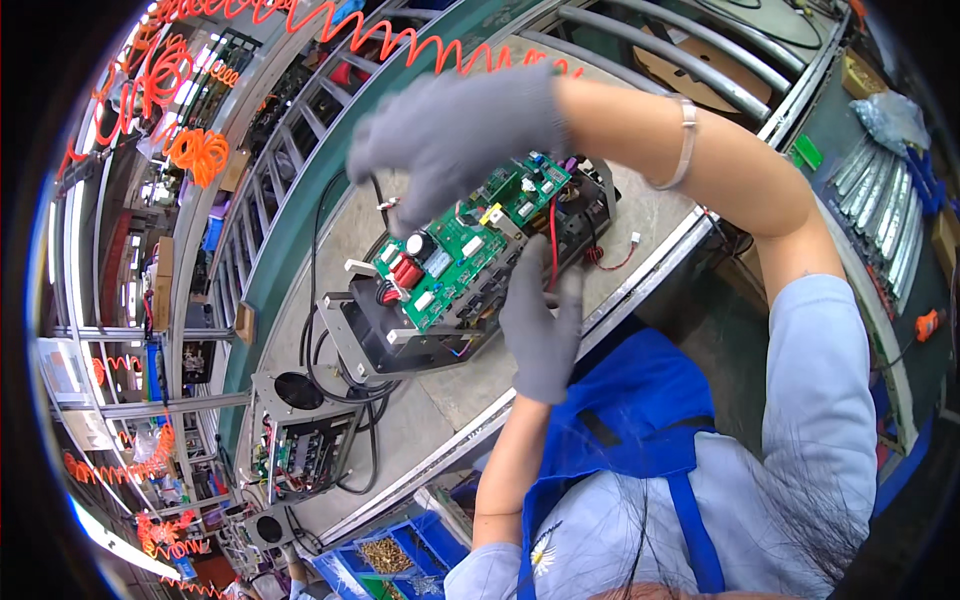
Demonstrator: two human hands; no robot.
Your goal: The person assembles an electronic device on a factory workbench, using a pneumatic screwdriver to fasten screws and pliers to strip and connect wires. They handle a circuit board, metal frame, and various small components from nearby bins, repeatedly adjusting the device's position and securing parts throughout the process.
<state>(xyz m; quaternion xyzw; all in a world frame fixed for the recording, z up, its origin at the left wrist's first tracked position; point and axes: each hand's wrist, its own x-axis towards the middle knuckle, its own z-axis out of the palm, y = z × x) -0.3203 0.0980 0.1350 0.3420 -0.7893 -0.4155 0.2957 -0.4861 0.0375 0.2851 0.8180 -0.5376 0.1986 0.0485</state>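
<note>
Blue apron [640, 420] in foreground; gloved left hand [545, 320] braces the green circuit board [465, 250] seated in a black case [400, 335] on the surface [440, 400]. Right hand [455, 135] hovers above, fingers loose, grip empty. Board looks stiff, fragile w/ parts: hold by edges.

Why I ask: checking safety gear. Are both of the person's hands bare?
No: the left hand and the right hand each wear a grey knit glove over the green circuit board.

Bare bench [640, 215] right of board assembly [455, 270]; second unit [300, 440] crowds left
</note>
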